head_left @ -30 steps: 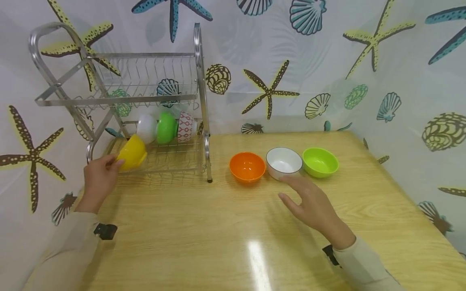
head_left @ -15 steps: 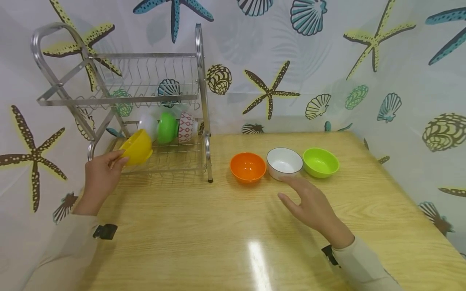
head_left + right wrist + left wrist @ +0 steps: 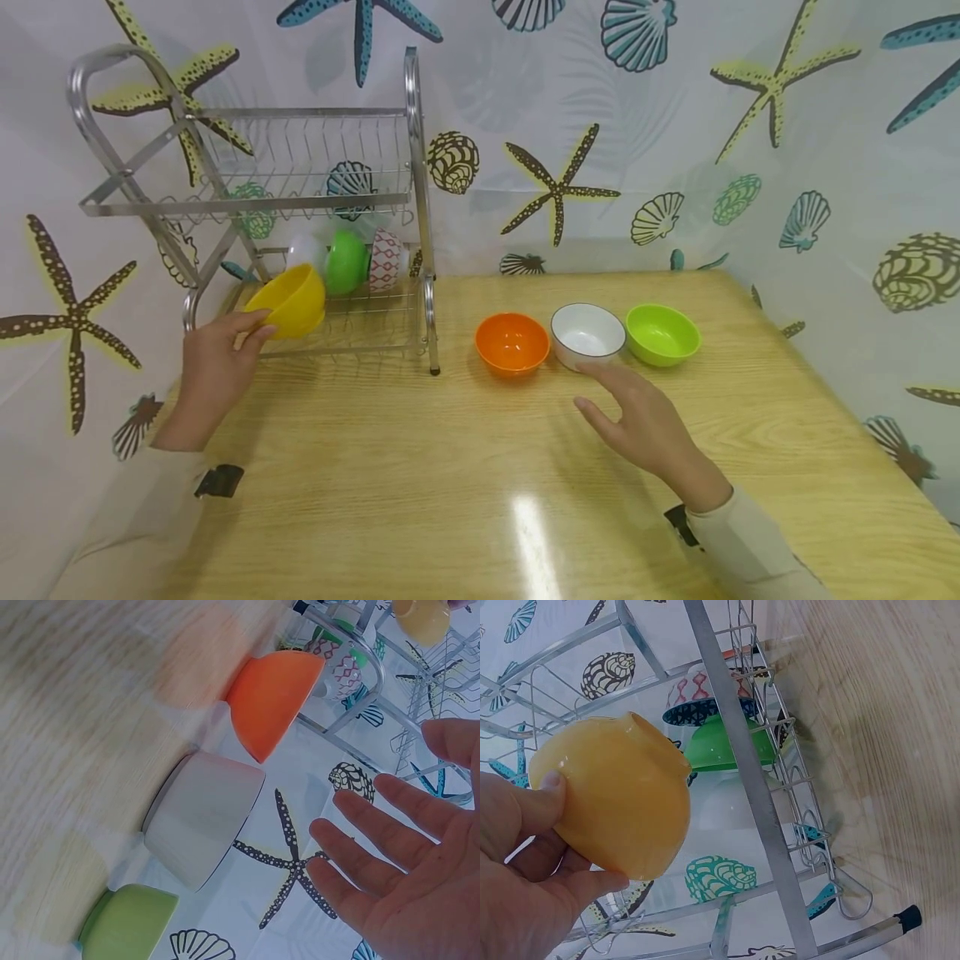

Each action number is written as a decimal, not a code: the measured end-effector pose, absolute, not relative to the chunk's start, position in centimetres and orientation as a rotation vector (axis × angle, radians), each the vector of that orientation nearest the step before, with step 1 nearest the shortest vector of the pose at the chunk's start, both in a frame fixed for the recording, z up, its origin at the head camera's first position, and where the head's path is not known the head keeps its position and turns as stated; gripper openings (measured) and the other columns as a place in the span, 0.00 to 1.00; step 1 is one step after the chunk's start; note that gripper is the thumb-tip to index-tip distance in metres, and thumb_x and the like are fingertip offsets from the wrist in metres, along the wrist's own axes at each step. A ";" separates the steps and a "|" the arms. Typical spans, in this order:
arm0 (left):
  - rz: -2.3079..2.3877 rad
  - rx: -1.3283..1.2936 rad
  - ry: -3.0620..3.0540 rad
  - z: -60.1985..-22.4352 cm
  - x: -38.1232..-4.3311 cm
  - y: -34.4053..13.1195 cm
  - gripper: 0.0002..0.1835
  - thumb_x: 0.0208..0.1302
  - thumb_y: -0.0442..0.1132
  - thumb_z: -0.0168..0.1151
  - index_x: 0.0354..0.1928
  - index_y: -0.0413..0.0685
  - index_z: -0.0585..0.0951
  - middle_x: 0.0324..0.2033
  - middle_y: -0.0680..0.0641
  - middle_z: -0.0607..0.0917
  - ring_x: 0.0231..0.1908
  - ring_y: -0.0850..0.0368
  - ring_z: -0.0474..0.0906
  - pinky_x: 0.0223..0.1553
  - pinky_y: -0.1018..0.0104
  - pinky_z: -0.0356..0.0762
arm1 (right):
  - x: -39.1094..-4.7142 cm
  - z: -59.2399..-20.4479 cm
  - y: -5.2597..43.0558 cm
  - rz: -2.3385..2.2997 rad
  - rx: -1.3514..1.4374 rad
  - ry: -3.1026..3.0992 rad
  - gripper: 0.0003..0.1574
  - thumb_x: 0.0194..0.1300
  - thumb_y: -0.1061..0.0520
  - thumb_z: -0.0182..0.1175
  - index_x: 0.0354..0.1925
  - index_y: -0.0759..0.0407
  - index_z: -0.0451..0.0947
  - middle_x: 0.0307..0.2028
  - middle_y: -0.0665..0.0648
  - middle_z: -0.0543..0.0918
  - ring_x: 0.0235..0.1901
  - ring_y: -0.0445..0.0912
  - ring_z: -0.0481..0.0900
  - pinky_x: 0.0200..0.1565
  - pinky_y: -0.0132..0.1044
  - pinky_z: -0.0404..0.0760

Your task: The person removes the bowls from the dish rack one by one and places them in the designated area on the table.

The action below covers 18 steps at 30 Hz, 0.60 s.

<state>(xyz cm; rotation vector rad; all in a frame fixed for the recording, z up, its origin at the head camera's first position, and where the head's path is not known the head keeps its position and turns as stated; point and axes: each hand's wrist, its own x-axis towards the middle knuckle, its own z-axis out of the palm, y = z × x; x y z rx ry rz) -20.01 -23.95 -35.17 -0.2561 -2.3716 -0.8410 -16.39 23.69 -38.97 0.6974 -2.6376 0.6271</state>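
Note:
My left hand [image 3: 221, 367] pinches a yellow bowl [image 3: 288, 302] by its rim, thumb on one side and fingers on the other. The bowl is tilted, at the front left of the rack's lower tier. Behind it on that tier stand a white bowl [image 3: 306, 252], partly hidden, a green bowl [image 3: 346, 263] and a red-and-white patterned bowl [image 3: 386, 260], all on edge. My right hand [image 3: 648, 425] hovers with fingers spread, holding nothing, near a white bowl with a dark rim [image 3: 587, 333]. An orange bowl [image 3: 271, 701] and a lime green bowl [image 3: 129, 922] flank that one.
The two-tier metal dish rack [image 3: 247, 204] stands at the back left of the wooden table [image 3: 390, 467]. Its upper tier overhangs the bowls below. A curtain with starfish and shells [image 3: 540, 100] encloses the back and sides.
My left hand has carried the yellow bowl a little to the right and upward, turning it, so it now overlaps more of the white bowl on the rack. The right hand stays in place.

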 end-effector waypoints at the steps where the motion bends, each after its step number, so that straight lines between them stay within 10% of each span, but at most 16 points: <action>1: -0.842 -0.263 -2.371 -35.1 -20.0 -23.9 0.13 0.59 0.26 0.64 0.46 0.25 0.80 0.42 0.26 0.82 0.43 0.28 0.78 0.44 0.36 0.75 | -16.4 -39.0 23.7 0.627 0.698 -2.640 0.27 0.64 0.52 0.63 0.60 0.59 0.74 0.57 0.58 0.78 0.58 0.55 0.75 0.56 0.53 0.75; 18: -0.724 -0.406 -2.289 -34.7 -18.6 -22.2 0.12 0.53 0.23 0.67 0.41 0.27 0.83 0.36 0.30 0.85 0.36 0.34 0.81 0.39 0.42 0.79 | -16.7 -39.3 23.4 0.632 0.721 -2.627 0.27 0.64 0.52 0.63 0.59 0.59 0.74 0.57 0.59 0.79 0.57 0.54 0.75 0.57 0.53 0.75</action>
